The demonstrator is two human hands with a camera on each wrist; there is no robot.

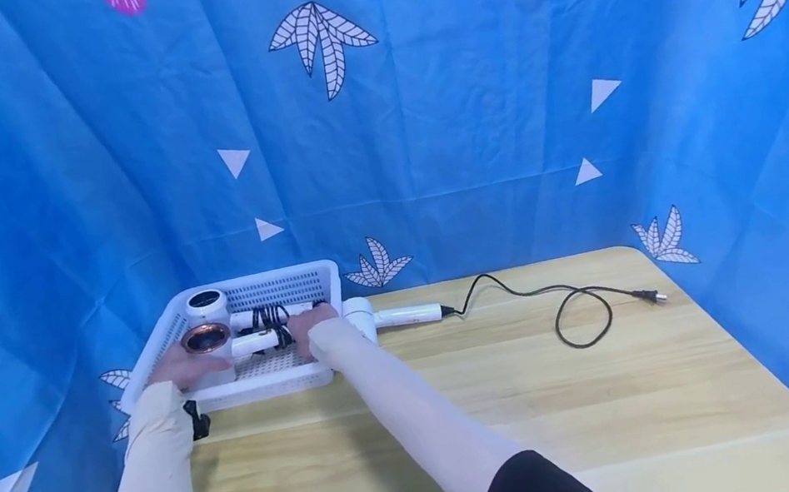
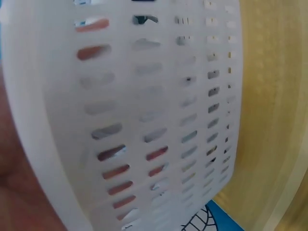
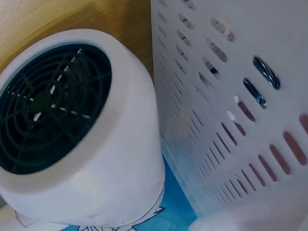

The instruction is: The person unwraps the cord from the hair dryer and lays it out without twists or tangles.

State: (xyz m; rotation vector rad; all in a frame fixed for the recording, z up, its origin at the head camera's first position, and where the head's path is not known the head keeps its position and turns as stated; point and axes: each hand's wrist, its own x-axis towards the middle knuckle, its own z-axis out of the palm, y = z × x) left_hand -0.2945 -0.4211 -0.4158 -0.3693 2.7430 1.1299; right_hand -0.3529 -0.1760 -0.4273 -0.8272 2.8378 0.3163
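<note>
Two white hair dryers lie side by side in a white perforated basket [image 1: 271,389] at the table's left back. My left hand [image 1: 180,365] grips the head of the front hair dryer [image 1: 253,344], which has a copper-coloured ring. Behind it lies the back hair dryer [image 1: 209,309], a black cord [image 1: 270,317] wound round its handle. At the handle end of the front one, my right hand [image 1: 310,323] holds its black cord; the fingertips are hidden. Through slots in the basket wall [image 2: 130,96], the left wrist view shows parts of the left fingers [image 2: 120,187].
Right of the basket, a third white hair dryer [image 1: 408,315] lies on the wooden table [image 1: 613,400], its grille [image 3: 53,106] facing the right wrist camera. Its black cord [image 1: 522,293] loops rightward to a plug [image 1: 650,296]. A blue patterned curtain [image 1: 465,101] surrounds the table.
</note>
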